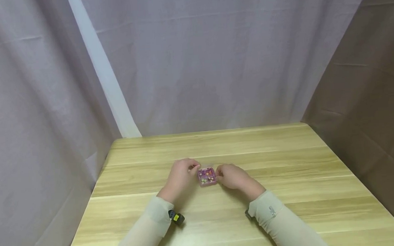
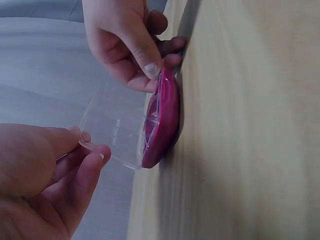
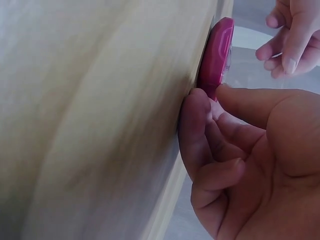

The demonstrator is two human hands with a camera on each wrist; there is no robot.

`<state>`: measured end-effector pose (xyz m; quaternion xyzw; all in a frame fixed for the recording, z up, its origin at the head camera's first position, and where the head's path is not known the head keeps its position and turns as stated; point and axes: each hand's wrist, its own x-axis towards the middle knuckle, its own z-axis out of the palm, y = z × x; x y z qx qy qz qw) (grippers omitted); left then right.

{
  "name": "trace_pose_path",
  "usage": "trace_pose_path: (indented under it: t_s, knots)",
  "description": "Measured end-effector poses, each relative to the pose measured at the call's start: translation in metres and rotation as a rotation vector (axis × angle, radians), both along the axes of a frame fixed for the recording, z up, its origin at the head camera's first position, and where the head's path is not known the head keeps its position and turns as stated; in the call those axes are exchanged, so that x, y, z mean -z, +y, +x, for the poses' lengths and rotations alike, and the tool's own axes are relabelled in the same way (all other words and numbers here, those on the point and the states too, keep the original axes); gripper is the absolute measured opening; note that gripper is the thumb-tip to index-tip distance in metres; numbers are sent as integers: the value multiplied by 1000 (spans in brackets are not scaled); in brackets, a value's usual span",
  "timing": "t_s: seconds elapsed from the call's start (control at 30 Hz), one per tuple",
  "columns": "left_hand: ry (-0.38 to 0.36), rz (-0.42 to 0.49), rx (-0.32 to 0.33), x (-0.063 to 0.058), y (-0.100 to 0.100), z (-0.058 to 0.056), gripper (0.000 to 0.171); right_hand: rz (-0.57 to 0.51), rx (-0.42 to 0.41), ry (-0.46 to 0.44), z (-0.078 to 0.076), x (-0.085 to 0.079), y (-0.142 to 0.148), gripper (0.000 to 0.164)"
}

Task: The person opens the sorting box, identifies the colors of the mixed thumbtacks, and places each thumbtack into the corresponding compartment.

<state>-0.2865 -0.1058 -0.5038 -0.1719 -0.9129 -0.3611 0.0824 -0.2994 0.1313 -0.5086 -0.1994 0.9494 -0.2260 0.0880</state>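
Note:
A small magenta pill box [image 1: 207, 184] with a clear lid [image 2: 112, 132] sits on the wooden table, its lid raised upright. Four-way dividers part its inside, and small pills in green, orange, white and dark colours lie in the compartments. My left hand [image 1: 181, 174] pinches the corner of the lid between thumb and fingers, well above the box. On the opposite side, my right hand [image 1: 233, 177] holds the edge of the box, thumb on the rim and fingers low against its side, as the right wrist view shows of the magenta shell [image 3: 215, 57].
The light wooden table [image 1: 268, 145] stretches around both hands. Grey curtains [image 1: 214, 62] hang behind it and at both sides, with a pale strip [image 1: 104, 68] at the back left. A black device [image 1: 176, 217] is strapped at the left wrist.

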Motion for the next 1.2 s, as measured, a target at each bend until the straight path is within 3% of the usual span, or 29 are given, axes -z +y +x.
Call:
trace_pose_path:
  t_s: [0.33, 0.53, 0.8, 1.07, 1.2]
  knots:
    - [-11, 35, 38, 6, -1, 12, 14, -35, 10, 28, -4, 3, 3, 7]
    - [24, -39, 52, 14, 5, 17, 15, -35, 15, 34, -2, 6, 6, 5]
    - [7, -73, 53, 16, 9, 27, 15, -33, 22, 28, 0, 3, 9, 4]
    - [66, -152, 49, 27, 6, 37, 11, -61, -12, -14, 7, 2, 6, 4]
    - [91, -151, 57, 27, 2, 41, 12, -66, -14, -5, 9, 3, 3, 3]
